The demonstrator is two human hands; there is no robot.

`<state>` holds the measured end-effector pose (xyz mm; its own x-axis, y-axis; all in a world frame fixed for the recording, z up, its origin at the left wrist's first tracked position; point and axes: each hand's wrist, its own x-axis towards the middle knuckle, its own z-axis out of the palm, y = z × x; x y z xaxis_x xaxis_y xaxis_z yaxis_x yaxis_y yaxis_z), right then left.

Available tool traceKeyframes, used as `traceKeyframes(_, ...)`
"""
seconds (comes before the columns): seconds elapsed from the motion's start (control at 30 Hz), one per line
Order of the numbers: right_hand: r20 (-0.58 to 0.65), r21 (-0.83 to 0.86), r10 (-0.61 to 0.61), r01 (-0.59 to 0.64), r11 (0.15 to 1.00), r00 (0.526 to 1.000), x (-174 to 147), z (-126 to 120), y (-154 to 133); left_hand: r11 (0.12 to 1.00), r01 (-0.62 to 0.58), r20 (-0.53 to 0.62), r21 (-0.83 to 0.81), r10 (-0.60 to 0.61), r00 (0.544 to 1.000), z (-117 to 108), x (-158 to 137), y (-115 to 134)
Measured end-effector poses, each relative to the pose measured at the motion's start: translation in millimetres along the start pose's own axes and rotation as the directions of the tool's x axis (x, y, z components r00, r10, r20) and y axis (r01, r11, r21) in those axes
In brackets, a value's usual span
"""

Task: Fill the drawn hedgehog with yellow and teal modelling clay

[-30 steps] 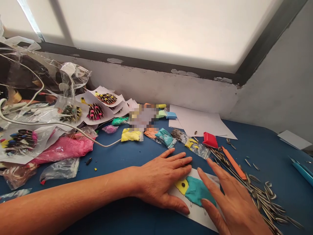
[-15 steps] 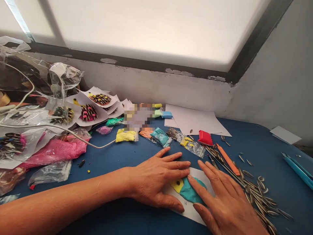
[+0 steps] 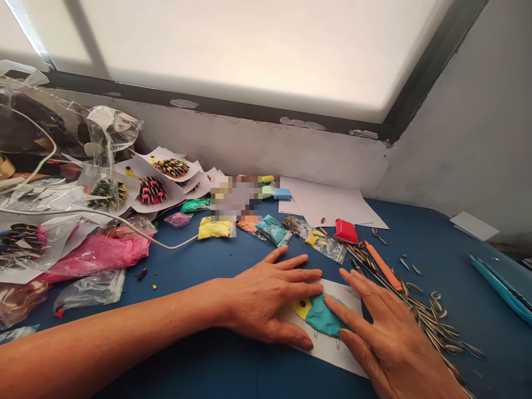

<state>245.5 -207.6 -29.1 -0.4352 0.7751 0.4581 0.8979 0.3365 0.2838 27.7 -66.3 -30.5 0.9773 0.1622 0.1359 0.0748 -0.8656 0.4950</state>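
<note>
A small white sheet of paper (image 3: 328, 350) lies on the blue table, with a flattened patch of teal modelling clay (image 3: 326, 317) on it. Joined to the teal on its left is a yellow clay piece (image 3: 300, 308) bearing a dark dot. Thin drawn lines show below the clay. My left hand (image 3: 274, 302) lies flat over the paper's left side, fingers spread, one fingertip at the teal's upper edge. My right hand (image 3: 386, 338) has its fingers apart; its index finger touches the teal's right edge and the thumb is near its lower right.
Striped sunflower seeds (image 3: 440, 327) are heaped at right beside an orange stick (image 3: 383, 266) and teal tweezers (image 3: 501, 288). Clay packets, including a yellow one (image 3: 216, 228) and a red one (image 3: 346, 230), line the back. Seed-covered hedgehog figures (image 3: 152, 190) on paper sit at left, near a white cable (image 3: 137, 228).
My right hand has shifted slightly off the clay, with its thumb moving right, so more of the teal and the drawn lines shows. My left hand stays nearly still.
</note>
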Motion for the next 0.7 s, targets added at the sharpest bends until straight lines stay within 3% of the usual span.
traceKeyframes(0.27, 0.035, 0.036, 0.144, -0.145, 0.989, 0.989, -9.1, 4.5, 11.4, 1.000, 0.005, 0.022, -0.001, -0.005, 1.000, -2.6, -0.2, 1.5)
traceKeyframes(0.7, 0.005, 0.024, 0.093, -0.093, 0.995, 0.996, -3.7, 3.6, 3.8, 1.000, -0.004, 0.034, 0.019, 0.004, 0.999, -1.2, -0.3, 0.5)
